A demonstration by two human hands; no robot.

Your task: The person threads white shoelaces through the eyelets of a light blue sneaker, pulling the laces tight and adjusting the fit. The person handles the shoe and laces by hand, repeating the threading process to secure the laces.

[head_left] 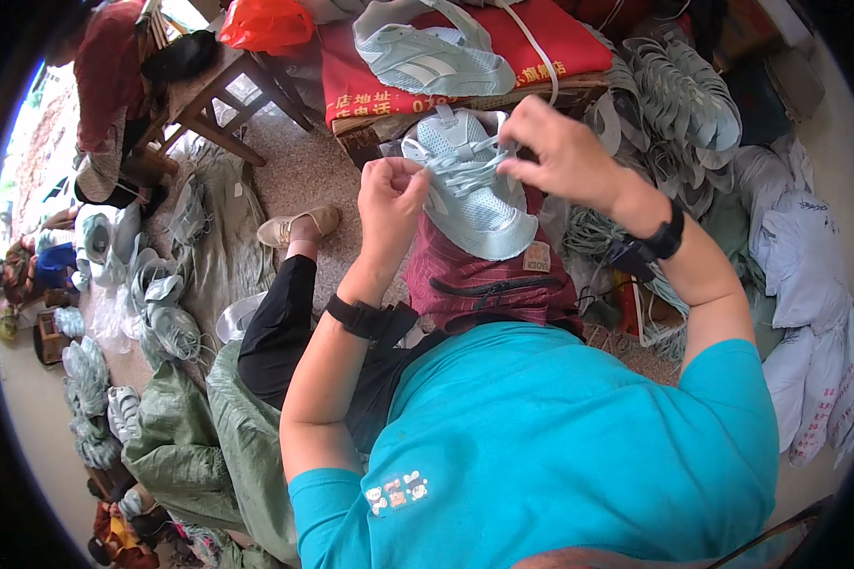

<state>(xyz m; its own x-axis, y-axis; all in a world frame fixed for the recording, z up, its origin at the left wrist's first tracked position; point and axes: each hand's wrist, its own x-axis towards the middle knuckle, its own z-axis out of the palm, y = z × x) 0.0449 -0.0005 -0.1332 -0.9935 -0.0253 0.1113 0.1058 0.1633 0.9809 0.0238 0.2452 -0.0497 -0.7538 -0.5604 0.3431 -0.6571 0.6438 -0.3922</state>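
A pale mint shoe upper of mesh lies over the maroon striped cloth on my lap, its tongue end toward the bench. Pale shoelaces cross its front in loose loops. At the upper's left edge, my left hand is closed, thumb and forefinger pinching a lace. My right hand is raised on the other side, with thumb and finger pinched on the lace there. The exact lace ends between the fingertips are too small to make out.
Another pale upper rests on the red cloth covering the low bench ahead. Stacked uppers hang at the right, above white sacks. Left are a wooden stool, green sacks and more bundled uppers.
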